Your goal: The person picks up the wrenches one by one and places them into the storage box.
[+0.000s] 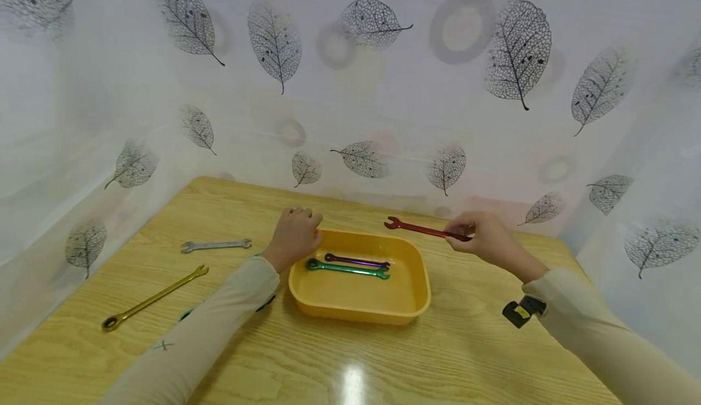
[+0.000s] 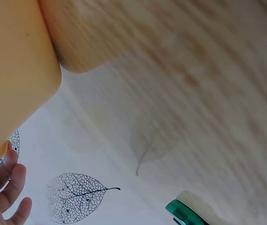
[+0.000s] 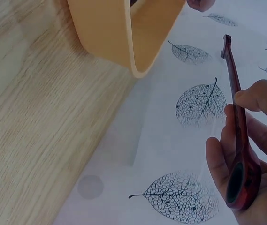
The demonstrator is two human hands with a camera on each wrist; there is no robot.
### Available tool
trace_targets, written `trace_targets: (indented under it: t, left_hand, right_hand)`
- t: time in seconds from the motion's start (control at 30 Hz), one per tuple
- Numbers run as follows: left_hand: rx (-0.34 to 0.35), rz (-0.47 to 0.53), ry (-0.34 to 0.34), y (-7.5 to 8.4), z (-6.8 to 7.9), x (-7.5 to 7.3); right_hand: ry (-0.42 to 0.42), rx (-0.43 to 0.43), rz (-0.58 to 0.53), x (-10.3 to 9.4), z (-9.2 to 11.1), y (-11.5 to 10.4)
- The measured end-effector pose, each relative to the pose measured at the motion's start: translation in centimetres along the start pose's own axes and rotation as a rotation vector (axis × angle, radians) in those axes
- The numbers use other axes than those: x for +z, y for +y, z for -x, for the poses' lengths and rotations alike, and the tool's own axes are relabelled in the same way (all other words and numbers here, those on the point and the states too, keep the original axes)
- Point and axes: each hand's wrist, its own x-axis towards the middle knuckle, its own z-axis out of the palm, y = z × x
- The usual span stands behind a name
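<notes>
Leaf-printed pale sheeting (image 1: 235, 113) hangs behind a wood-grain counter (image 1: 449, 356), on which a yellow tray (image 1: 350, 298) stands with a purple combination wrench (image 1: 356, 261) and a green combination wrench (image 1: 347, 269) lying nearly parallel inside. The person's left hand (image 1: 294, 239) grips the tray's rim at its far left corner, while the right hand (image 1: 487, 236) pinches a red combination wrench (image 1: 418, 229) between thumb and fingers, raised beyond the tray's far right corner with its open end pointing left. Left of the tray, a silver open-end wrench (image 1: 217, 245) and a gold combination wrench (image 1: 157, 298) lie apart on the counter.
</notes>
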Motion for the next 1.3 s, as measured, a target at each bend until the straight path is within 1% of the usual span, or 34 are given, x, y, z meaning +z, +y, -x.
trace_targets:
  t: [0.33,0.53,0.7,0.9,1.13,1.3]
  left_hand:
    - [0.0,0.004,-0.01,0.1,0.1,-0.2]
    - [0.008,-0.007,-0.019,-0.2,0.2,0.2]
    - [0.018,-0.012,0.0,-0.4,0.3,0.3]
    - [0.022,-0.011,0.023,-0.5,0.3,0.2]
    - [0.024,-0.001,0.024,-0.4,0.4,0.0]
    - [0.013,0.006,0.021,-0.4,0.4,-0.1]
  right_hand:
    - [-0.063,-0.037,-0.046,2.3,-1.6,-1.7]
    - [-0.098,-0.066,-0.09,3.7,-2.4,-2.9]
    - [-0.108,-0.076,-0.103,4.6,-2.8,-3.9]
    - [-0.143,-0.087,-0.109,5.5,-3.6,-4.8]
    - [-0.206,-0.138,-0.11,6.7,-4.4,-5.9]
    - [-0.243,-0.152,-0.124,7.4,-4.8,-6.4]
